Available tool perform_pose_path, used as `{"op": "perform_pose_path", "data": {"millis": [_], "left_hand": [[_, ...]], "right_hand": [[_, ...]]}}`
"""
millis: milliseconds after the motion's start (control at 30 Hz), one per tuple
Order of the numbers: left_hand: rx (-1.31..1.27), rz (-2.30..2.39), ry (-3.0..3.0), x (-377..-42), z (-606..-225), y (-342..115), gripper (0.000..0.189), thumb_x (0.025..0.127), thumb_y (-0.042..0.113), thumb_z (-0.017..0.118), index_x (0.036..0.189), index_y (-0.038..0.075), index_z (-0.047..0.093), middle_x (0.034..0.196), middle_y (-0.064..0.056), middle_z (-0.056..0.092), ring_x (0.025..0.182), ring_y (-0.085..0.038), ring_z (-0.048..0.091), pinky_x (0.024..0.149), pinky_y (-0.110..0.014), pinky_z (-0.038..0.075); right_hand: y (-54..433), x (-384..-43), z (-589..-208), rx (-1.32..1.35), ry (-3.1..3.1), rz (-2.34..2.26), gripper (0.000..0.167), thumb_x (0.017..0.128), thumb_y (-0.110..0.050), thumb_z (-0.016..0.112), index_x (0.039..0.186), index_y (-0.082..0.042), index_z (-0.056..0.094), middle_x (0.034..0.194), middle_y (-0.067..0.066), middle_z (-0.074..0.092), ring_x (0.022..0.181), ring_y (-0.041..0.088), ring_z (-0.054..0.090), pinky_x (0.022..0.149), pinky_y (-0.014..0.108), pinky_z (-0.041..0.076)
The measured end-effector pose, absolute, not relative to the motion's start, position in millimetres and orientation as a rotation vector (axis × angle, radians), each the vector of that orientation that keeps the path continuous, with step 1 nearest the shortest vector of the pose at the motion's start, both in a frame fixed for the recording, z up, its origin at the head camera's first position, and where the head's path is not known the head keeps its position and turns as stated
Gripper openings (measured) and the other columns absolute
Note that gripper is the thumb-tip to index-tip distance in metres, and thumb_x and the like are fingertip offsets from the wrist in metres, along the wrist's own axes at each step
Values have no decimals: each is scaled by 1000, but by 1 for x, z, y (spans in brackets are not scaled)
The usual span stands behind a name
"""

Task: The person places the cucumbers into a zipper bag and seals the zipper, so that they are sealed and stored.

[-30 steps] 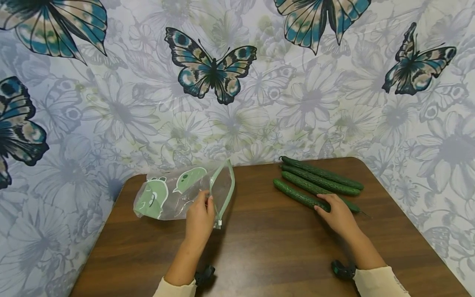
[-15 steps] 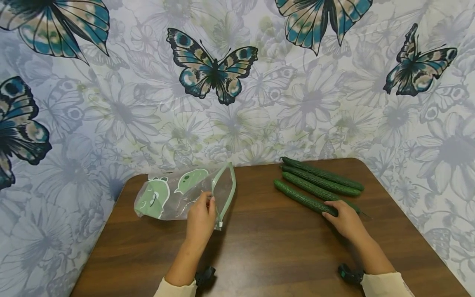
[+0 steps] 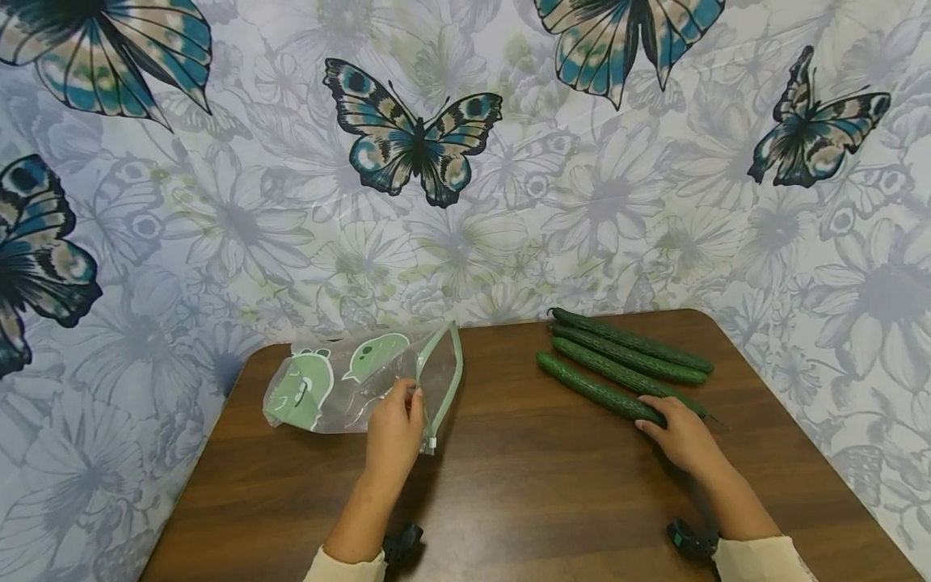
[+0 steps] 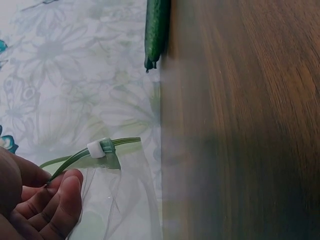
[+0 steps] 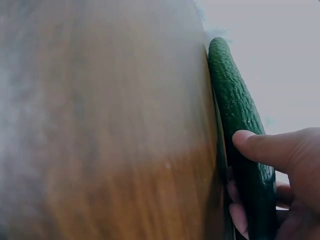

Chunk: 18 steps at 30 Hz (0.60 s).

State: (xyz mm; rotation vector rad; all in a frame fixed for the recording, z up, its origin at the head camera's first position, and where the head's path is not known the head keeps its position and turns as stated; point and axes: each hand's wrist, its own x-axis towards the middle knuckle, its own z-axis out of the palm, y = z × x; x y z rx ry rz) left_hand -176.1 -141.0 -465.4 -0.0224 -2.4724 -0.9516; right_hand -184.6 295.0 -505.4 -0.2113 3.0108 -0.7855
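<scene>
A clear zip bag (image 3: pixel 364 396) with green animal prints lies on its side at the left of the table, its green-edged mouth spread apart and facing right. My left hand (image 3: pixel 395 424) pinches the near edge of that mouth between thumb and fingers. In the left wrist view a white slider (image 4: pixel 95 148) sits on the green zip strip, just past the fingertips. At the right, my right hand (image 3: pixel 678 430) grips the near end of the closest cucumber (image 3: pixel 592 390). The right wrist view shows the thumb across this cucumber (image 5: pixel 235 95) and fingers curled beneath it.
Several more cucumbers (image 3: pixel 633 343) lie side by side just behind the gripped one, close to the table's back edge. The brown wooden table (image 3: pixel 531 501) meets a butterfly-printed backdrop (image 3: pixel 465 242) at the rear. Dark bands with small devices (image 3: pixel 402 543) are on both wrists.
My right hand has slid right and slightly nearer along the closest cucumber, to its near end, and its grip has settled there. The left hand and bag have barely moved.
</scene>
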Motion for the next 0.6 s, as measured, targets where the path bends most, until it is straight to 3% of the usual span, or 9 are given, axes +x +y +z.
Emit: {"op": "perform_pose_path", "data": {"millis": [233,433,600], "left_hand": [[-28,-948,-2477,-175,-465,-141,16,98,10,64,109,-1,67,74,-11,67,63,-18,58,59,-34,49],[-40,-964,-2479,-173,-466,-141,14,97,9,64,107,-1,67,69,-7,68,52,-9,54,51,-26,46],[-29,-999,-2503,-172,-464,-141,16,98,11,64,109,0,67,72,-7,71,49,-6,58,51,-24,48]], "right_hand": [[293,-182,-501,-241,3032,-821,53,97,-23,67,143,-2,52,137,32,55,122,54,55,96,68,46],[286,-181,-500,-285,3039,-867,52,98,-23,66,144,-3,53,137,29,56,123,52,56,97,67,47],[279,-180,-497,-333,3067,-900,51,98,-24,67,143,-5,54,136,26,57,122,50,57,97,65,48]]}}
